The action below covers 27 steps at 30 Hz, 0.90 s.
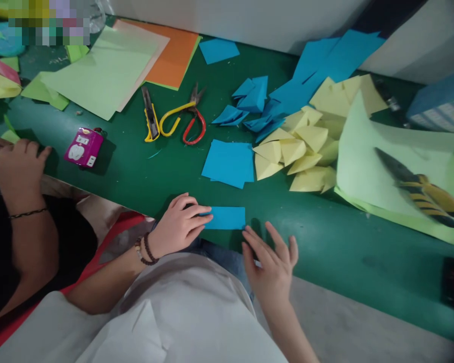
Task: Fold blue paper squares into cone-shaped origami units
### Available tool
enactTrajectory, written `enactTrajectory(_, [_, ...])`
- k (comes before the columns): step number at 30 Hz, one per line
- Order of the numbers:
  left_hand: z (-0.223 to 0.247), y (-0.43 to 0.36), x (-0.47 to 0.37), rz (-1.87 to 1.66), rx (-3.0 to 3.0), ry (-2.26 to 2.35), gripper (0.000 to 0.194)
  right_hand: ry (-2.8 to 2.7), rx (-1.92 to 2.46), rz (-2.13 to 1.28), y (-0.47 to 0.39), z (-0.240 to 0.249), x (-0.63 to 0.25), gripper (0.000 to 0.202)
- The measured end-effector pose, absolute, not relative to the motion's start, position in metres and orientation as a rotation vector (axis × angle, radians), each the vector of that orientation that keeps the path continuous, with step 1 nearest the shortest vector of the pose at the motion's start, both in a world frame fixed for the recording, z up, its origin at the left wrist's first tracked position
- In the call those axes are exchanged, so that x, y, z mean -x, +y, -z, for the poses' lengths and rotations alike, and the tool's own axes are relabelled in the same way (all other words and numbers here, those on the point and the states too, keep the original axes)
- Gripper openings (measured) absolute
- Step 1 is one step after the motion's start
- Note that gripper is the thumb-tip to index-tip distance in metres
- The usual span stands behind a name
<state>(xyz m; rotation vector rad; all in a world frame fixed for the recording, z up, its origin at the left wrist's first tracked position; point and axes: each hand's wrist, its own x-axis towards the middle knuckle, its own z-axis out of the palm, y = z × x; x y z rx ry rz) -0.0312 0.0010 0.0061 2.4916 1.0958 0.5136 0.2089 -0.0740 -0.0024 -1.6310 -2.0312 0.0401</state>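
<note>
A folded blue paper strip (229, 218) lies flat on the green table near its front edge. My left hand (183, 219) rests on the strip's left end, fingers spread and pressing on it. At the strip's lower right corner is my right hand (273, 250), its fingers apart and a fingertip touching or nearly touching the paper. Just beyond the strip sits a small stack of blue sheets (229, 162). Folded blue pieces (251, 94) and a heap of folded yellow pieces (300, 146) lie farther back and to the right.
Yellow cutter (150, 115), red-and-yellow scissors (189, 118) and a purple socket block (83, 147) lie left of centre. Black-and-yellow pliers (423, 191) rest on green sheets (363, 146) at right. Another person's hand (20, 166) is at the left edge.
</note>
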Motion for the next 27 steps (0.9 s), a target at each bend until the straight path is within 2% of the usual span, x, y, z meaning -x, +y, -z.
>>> enactTrajectory(7, [-0.011, 0.004, 0.028, -0.517, -2.493, 1.067, 0.027, -1.954, 1.674, -0.076, -0.05, 0.007, -0.214, 0.024])
enactTrajectory(12, [-0.02, 0.004, 0.018, -0.447, -2.489, 1.102, 0.048, -1.852, 1.575, -0.213, -0.046, 0.008, -0.205, 0.003])
enactTrajectory(16, [-0.023, 0.003, 0.008, -0.362, -2.455, 1.143, 0.059, -1.851, 1.49, -0.271, -0.053, 0.005, -0.202, 0.012])
enactTrajectory(18, [-0.022, 0.0, 0.002, -0.401, -2.425, 1.146, 0.056, -1.833, 1.462, -0.252, -0.057, 0.002, -0.2, 0.016])
enactTrajectory(23, [-0.017, -0.004, -0.005, -0.725, -2.305, 1.096, 0.029, -1.991, 1.282, -0.247, -0.062, -0.003, -0.204, 0.022])
enactTrajectory(27, [-0.018, 0.001, -0.003, -0.881, -2.197, 1.014, 0.031, -2.203, 1.238, -0.164, -0.06, -0.003, -0.217, 0.028])
